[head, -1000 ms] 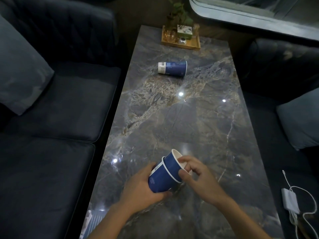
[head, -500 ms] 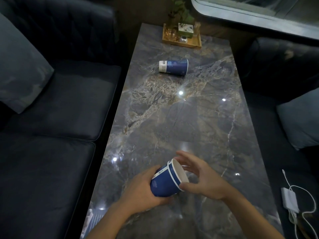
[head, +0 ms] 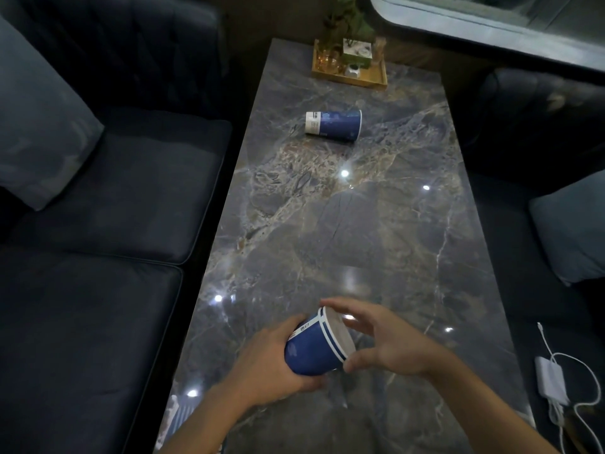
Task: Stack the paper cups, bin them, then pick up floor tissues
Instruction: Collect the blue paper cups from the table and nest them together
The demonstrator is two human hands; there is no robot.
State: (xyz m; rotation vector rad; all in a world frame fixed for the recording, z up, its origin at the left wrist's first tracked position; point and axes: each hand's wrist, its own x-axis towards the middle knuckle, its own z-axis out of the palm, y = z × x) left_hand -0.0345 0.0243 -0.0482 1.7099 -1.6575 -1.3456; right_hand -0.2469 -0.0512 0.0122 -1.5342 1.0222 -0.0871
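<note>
My left hand grips two nested blue paper cups from below and behind, mouth tilted up to the right, over the near end of the marble table. My right hand hovers at the white rim, fingers spread, thumb near the lower edge, and whether it touches the rim I cannot tell. A third blue paper cup lies on its side far up the table, mouth pointing right. No tissues or bin are in view.
A wooden tray with a plant and small items sits at the table's far end. Dark sofas flank both sides, each with a grey cushion. A white charger and cable lie on the right seat.
The inner cup has been pushed fully into the outer one. My right hand has let go of it and its fingers have spread apart at the rim.
</note>
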